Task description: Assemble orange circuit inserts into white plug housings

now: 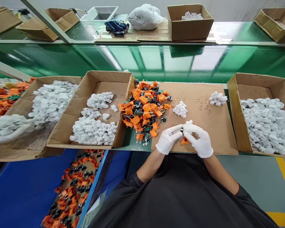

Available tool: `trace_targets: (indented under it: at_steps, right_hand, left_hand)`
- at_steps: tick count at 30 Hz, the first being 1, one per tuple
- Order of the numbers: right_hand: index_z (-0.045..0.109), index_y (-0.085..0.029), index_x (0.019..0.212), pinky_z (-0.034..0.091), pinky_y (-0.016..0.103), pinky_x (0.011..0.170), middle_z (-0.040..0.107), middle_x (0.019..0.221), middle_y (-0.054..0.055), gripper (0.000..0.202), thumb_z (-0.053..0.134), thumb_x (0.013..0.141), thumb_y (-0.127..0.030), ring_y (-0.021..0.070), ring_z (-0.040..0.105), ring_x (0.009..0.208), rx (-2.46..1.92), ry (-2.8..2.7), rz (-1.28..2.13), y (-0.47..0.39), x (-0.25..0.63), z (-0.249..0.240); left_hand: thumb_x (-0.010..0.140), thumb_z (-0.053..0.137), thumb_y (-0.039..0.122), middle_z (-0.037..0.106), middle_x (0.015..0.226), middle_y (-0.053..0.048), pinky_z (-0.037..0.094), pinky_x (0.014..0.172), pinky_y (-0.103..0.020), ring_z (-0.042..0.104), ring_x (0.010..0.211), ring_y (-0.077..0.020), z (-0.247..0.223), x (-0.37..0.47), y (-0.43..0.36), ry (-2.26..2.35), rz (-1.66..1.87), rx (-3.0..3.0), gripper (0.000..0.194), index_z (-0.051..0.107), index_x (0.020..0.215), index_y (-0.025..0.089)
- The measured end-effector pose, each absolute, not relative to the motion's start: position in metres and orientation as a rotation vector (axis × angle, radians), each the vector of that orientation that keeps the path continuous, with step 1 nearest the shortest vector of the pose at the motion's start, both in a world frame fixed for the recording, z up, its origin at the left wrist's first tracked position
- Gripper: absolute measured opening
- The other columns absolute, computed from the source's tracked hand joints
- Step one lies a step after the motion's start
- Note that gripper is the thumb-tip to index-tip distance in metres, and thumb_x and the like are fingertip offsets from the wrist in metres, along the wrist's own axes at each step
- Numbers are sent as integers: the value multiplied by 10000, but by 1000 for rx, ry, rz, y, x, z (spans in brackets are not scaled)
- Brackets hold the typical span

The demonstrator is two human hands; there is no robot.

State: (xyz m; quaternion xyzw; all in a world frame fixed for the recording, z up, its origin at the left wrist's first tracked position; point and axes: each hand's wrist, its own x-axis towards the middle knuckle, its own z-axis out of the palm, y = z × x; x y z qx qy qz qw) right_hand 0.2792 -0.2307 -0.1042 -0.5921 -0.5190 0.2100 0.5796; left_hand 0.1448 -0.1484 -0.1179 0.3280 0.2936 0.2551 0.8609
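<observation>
My left hand [169, 138] and my right hand [199, 139], both in white gloves, meet over the cardboard sheet [204, 118]. Their fingertips pinch a small dark circuit board [181, 129] between them. An orange plug housing [185, 141] hangs just below the fingers. A white piece [189, 122] shows right behind the fingertips. Beyond my hands sit two small piles of white pieces, one nearer [180, 109] and one farther right [218, 98]. To the left of my left hand lies a heap of orange plugs with circuit boards [146, 109].
Open cardboard boxes with white pieces stand at the left [106, 76] and right [232, 95]. A blue bin [38, 177] with more orange parts is at lower left. A shelf behind holds a box [190, 30], a white bag [144, 17] and blue gloves [116, 27].
</observation>
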Motion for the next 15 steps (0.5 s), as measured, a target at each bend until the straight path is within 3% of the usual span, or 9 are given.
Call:
trace_targets:
  at_steps: [4, 7, 11, 15]
  right_hand:
    - [634, -237, 880, 553, 365, 790, 669, 819, 8, 61, 668, 830, -224, 153, 607, 715, -1333, -1042, 679, -225, 271, -105]
    - [583, -239, 831, 507, 322, 677, 584, 741, -12, 89, 656, 797, -200, 137, 508, 645, -1315, -985, 726, -221, 267, -101]
    - [570, -240, 830, 484, 332, 711, 555, 728, -17, 94, 630, 786, -182, 148, 501, 673, -1306, -989, 723, -219, 268, -97]
    - [598, -243, 858, 496, 363, 782, 613, 789, 2, 86, 637, 800, -193, 177, 563, 774, -1247, -1107, 799, -221, 274, -96]
  left_hand:
    - [586, 900, 343, 763, 1053, -118, 539, 883, -337, 716, 954, -248, -119, 145, -149, 593, 545, 692, 560, 733, 1083, 146]
    - [586, 898, 307, 769, 1024, -116, 548, 878, -341, 722, 937, -247, -119, 145, -149, 589, 564, 706, 521, 741, 1056, 146]
    - [595, 889, 289, 772, 993, -107, 552, 865, -324, 721, 915, -226, -119, 145, -150, 579, 596, 723, 502, 739, 1052, 147]
    - [563, 904, 259, 772, 928, -75, 547, 800, -274, 712, 832, -175, -122, 143, -151, 603, 600, 716, 484, 741, 1006, 152]
